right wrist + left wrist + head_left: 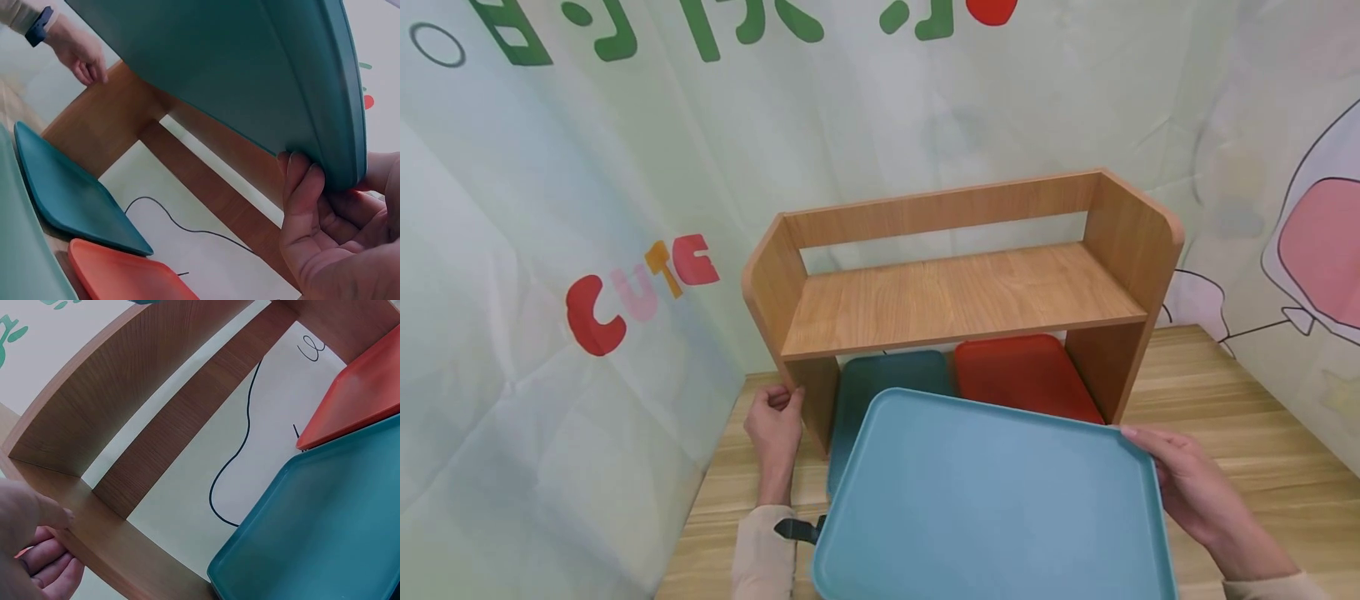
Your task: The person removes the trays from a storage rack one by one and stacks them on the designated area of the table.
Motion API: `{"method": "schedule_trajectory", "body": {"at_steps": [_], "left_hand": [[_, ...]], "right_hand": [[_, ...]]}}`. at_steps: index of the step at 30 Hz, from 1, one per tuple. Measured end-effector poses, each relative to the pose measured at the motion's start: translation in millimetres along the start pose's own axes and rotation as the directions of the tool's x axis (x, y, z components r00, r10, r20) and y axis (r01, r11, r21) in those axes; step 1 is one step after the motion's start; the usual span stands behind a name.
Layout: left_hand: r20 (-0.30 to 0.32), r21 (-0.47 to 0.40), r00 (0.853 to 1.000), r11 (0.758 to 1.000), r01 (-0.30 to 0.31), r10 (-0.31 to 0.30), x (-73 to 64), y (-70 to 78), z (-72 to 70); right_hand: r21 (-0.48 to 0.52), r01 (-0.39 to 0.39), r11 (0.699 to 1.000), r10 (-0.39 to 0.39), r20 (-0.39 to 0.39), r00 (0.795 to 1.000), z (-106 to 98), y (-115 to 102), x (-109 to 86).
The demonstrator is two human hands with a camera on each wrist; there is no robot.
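Observation:
A light blue tray (1000, 500) is tilted up in front of a small wooden shelf (955, 296). My right hand (1195, 492) grips the tray's far right corner, thumb on top and curled fingers (303, 187) beneath. At the shelf's left side panel, my left hand (775, 429) pinches the front edge; the left wrist view shows its thumb (56, 515) on the inner face. Under the shelf board lie a teal tray (887, 375) on the left and a red tray (1026, 375) on the right. The blue tray hides their front parts in the head view.
Everything stands on a wood-grain table (1240, 417). A printed cloth backdrop (925, 125) rises close behind the shelf and along both sides. In the right wrist view, a pale green tray (25, 244) shows at the left edge, in front of the teal one.

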State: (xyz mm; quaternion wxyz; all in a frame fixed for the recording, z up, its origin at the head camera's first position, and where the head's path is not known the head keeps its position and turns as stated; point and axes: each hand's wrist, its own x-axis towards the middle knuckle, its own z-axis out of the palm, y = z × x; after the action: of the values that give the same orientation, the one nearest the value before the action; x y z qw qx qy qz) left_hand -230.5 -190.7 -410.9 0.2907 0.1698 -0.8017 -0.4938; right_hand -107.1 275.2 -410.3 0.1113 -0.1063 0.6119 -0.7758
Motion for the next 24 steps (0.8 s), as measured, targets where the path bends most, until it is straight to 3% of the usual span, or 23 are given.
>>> {"method": "schedule_trajectory", "body": {"at_steps": [6, 16, 24], "left_hand": [[0.002, 0.002, 1.000, 1.000, -0.007, 0.007, 0.6, -0.4, -0.1], [-0.006, 0.004, 0.999, 1.000, -0.031, 0.031, 0.5, -0.2, -0.6], [-0.002, 0.009, 1.000, 1.000, -0.018, 0.018, 1.9, -1.7, 0.1]], "right_hand": [[-0.058, -0.049, 0.997, 0.048, -0.004, 0.999, -2.2, 0.0, -4.6], [-0.109, -0.029, 0.994, 0.033, 0.039, 0.999, -2.1, 0.9, -7.1], [-0.083, -0.003, 0.997, 0.014, 0.135, 0.991, 2.0, 11.7, -7.2]]}}
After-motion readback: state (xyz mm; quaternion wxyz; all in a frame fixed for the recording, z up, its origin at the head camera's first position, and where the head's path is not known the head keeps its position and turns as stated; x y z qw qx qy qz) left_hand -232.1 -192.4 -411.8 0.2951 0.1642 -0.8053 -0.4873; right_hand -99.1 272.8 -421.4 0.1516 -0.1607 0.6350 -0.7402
